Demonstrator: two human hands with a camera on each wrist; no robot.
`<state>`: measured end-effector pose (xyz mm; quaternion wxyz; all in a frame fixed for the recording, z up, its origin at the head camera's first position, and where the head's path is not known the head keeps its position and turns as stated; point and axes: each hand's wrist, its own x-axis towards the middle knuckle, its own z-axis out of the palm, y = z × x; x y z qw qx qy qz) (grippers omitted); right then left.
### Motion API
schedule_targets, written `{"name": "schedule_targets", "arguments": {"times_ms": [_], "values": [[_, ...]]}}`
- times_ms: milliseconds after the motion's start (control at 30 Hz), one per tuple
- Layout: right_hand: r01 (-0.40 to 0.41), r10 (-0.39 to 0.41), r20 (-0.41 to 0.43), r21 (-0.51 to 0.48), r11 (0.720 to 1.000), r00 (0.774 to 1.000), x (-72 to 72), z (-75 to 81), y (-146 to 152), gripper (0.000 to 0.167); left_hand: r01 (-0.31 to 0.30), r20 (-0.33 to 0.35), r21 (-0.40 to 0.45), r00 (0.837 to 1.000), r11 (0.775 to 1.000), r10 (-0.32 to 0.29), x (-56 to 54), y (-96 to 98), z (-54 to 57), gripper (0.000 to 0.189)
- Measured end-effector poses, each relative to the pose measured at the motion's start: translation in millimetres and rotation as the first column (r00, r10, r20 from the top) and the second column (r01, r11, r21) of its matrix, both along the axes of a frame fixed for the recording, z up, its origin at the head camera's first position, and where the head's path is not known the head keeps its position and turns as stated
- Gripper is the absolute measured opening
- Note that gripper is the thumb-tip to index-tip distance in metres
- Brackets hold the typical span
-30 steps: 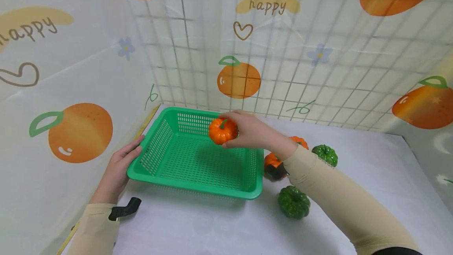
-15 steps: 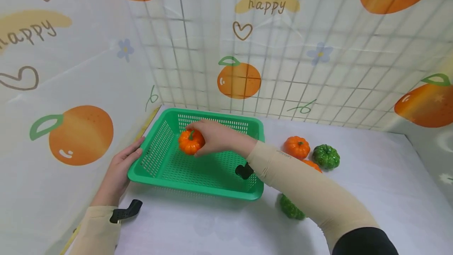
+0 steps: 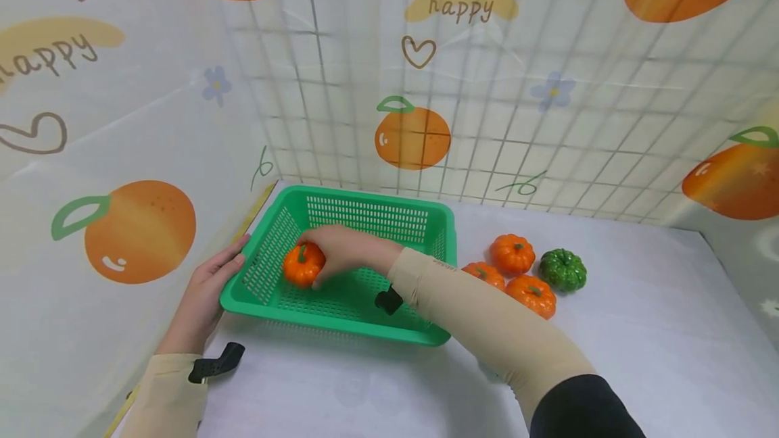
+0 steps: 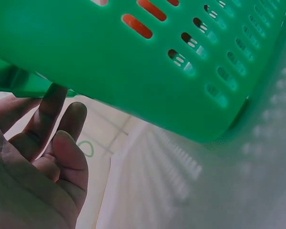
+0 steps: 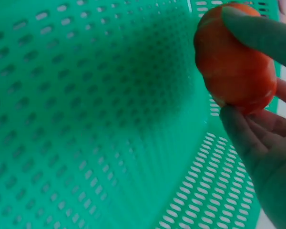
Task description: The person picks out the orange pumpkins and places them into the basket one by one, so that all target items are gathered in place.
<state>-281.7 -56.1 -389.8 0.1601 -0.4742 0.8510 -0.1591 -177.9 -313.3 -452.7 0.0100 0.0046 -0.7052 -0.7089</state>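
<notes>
so, leftmost: left hand point(image 3: 203, 293) lies with fingers straight and flat against the outer left wall of the green basket point(image 3: 341, 316), seemingly to steady it; the left wrist view shows those fingers point(image 4: 52, 124) just under the rim. basket sits near the back left corner of the white table point(image 3: 639, 330). inside it, near the left wall, the right hand point(image 3: 341, 252) reaches across with fingers and thumb curled round a small orange pumpkin point(image 3: 302, 265), stem up; the right wrist view has it low over the slotted floor, contact unclear. right of the basket, on the table: three orange pumpkins point(image 3: 512, 253) and a green pumpkin point(image 3: 562, 270), bunched close, within easy reach of that arm.
</notes>
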Motion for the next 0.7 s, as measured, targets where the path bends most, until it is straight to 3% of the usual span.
{"name": "schedule_targets", "arguments": {"times_ms": [367, 700], "values": [[-0.030, 0.029, 0.064, 0.026, 0.999, 0.998, 7.1, -26.0, -15, 0.076, 0.005, 0.001, 0.011, 1.000, 1.000, -0.005, 0.1, 1.6, 2.2, 0.054], [-0.035, 0.035, 0.125, -0.002, 0.999, 0.992, 8.9, -30.1, -17, 0.082, 0.006, 0.009, 0.012, 1.000, 1.000, -0.006, 1.1, -0.1, 3.0, 0.055]]}}
